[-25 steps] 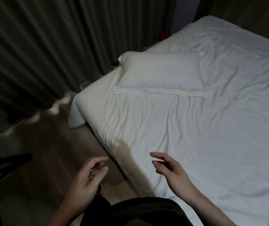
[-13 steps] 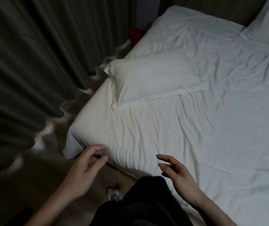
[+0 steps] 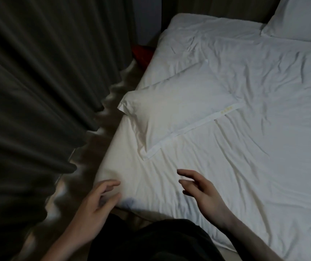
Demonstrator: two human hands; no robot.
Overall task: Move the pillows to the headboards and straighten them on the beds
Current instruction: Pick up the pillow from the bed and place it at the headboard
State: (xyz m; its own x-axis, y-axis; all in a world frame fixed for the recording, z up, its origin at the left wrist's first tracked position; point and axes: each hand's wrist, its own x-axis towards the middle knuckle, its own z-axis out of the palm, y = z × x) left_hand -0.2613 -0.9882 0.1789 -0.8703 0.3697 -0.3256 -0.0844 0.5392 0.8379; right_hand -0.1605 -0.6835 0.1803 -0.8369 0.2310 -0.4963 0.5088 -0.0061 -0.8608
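Both of your hands are now reaching farther over the bed (image 3: 245,166) than half a second ago, and the near pillow (image 3: 179,110) is lying closer to them in the view.

Your left hand (image 3: 96,202) is extending from the lower left, palm turned inward, over the near left corner of the mattress. Its fingers are spread and only loosely bent; the hand is holding nothing. Whether the fingertips are touching the sheet cannot be determined.

Your right hand (image 3: 201,191) is extending from the lower right over the wrinkled sheet, palm turned toward the left hand. Its fingers are relaxed, slightly curved and separated; it is also holding nothing.

The near pillow is lying flat and skewed on the left side of the bed, one corner overhanging the mattress edge, apart from both hands and well short of the top of the bed. A second pillow (image 3: 299,17) is resting at the top right, at the head of the bed.

Dark curtains (image 3: 38,91) are hanging along the left side. A red object (image 3: 141,53) is lying on the floor between the curtains and the bed.
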